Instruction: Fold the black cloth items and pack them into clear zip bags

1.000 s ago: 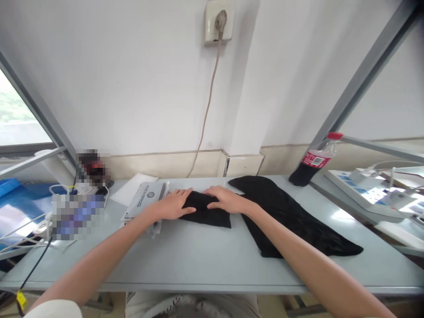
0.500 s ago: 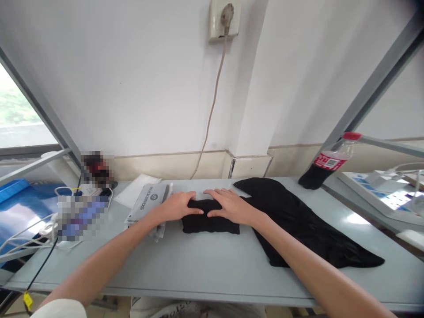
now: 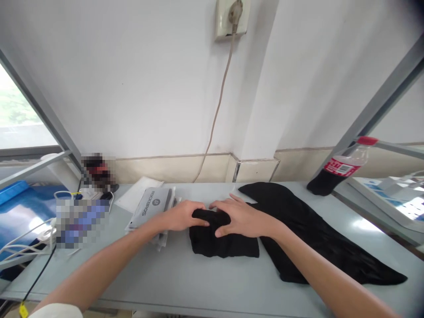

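Fingers (image 3: 225, 205) of the left hand (image 3: 183, 215) and right hand (image 3: 250, 217) grip the far edge of the small black cloth (image 3: 225, 245), its rest spread nearer on the bench (image 3: 159, 282); a larger black cloth (image 3: 298, 225) lies right of them.

A small piece of plain black cloth (image 3: 228, 245) lies on a grey desk (image 3: 185, 285), its far edge gathered into a raised fold between left hand (image 3: 184, 215) and right hand (image 3: 247, 217), its near edge slightly wavy.
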Demonstrator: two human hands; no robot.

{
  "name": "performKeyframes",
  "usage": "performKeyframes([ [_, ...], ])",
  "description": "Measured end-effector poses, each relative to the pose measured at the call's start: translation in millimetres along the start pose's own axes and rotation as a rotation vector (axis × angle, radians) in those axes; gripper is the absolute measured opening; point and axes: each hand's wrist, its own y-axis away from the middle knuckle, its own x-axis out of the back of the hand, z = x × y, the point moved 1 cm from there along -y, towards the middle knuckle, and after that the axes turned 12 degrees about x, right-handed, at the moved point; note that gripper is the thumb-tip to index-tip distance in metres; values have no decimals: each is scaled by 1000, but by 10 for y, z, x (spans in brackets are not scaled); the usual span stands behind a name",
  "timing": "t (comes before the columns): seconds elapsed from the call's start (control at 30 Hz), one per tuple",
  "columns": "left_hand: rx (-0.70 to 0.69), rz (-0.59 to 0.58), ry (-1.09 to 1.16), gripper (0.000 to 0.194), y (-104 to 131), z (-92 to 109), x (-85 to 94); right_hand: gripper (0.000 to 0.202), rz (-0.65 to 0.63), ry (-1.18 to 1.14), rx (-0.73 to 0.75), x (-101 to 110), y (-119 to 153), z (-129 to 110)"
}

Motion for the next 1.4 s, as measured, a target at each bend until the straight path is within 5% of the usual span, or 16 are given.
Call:
performKeyframes([
  [0.17,95,216,256,52,27,13,-109,36,130,-132,4,-51,-117,-13],
  [0.3,167,71,582,86,36,-44,-158,46,240,-528,-9,-42,-101,68],
  [0.43,130,154,370,57,38,-80,-89,69,260,-736,-36,-118,-83,108],
  [0.67,121,237,226,51,-14,-73,-42,58,182,-950,-82,-213,-109,61],
  [0.97,85,193,49,55,62,72,-9,50,83,-902,-73,-278,-120,66],
  [1.2,102,366,-100,69,201,85,77,43,83,-915,-183,-338,-69,120],
  [1.3,253,556,-307,73,434,-90,278,42,163,-964,-301,-357,-42,199],
  [1.4,489,537,-310,71,731,-361,368,41,319,-1040,-432,-340,-29,263],
])
